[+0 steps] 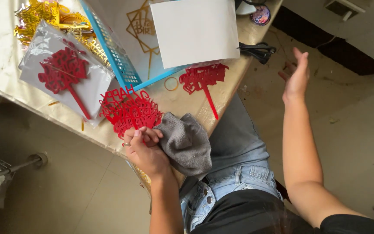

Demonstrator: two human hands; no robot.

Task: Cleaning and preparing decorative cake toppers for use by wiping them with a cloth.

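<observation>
While the left hand (146, 149) pinches the lower edge of a stack of red cut-out lettered cake toppers (128, 112), the stack fans away toward the blue mesh plastic basket (117, 52). Grey cloth (186, 142) touches that hand. Right hand (296, 77) empty, fingers spread, well off the beige table edge (234, 73).

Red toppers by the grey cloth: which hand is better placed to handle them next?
Probably the left hand: its fingers already rest on the red toppers beside the cloth. The right hand hangs open, off the table's edge.
</observation>
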